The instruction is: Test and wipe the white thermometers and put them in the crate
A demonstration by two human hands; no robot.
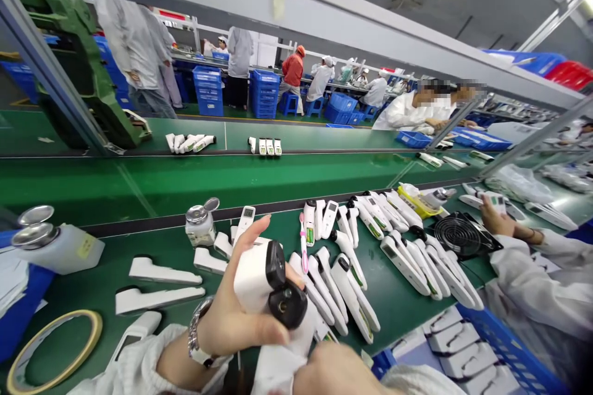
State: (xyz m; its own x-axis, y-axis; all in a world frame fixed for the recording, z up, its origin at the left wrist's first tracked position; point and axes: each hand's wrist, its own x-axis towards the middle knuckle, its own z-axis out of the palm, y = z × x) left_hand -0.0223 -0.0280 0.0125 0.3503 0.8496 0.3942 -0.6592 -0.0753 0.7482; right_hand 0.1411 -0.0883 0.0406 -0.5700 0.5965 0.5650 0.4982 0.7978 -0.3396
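Held up near the middle is a white handheld thermometer (250,278) with a black end. My left hand (231,321) wraps round it and a second thermometer head (288,305), whose black face and round sensor point at me. Below, my right hand (336,373) is closed at the bottom edge on what looks like a white cloth (278,367), against the thermometers' lower part; its fingertips are hidden. Several white thermometers (352,296) lie in rows to the right, some with green boards showing. More thermometers (160,299) lie left of my left hand.
A pink-and-white toothbrush (304,241) lies among the thermometers. Pump bottles (200,225) and a tape roll (55,352) stand left. A black fan (458,234) and a co-worker's hand (498,219) are right. A blue basket (504,345) holds white parts. A metal shelf beam crosses overhead.
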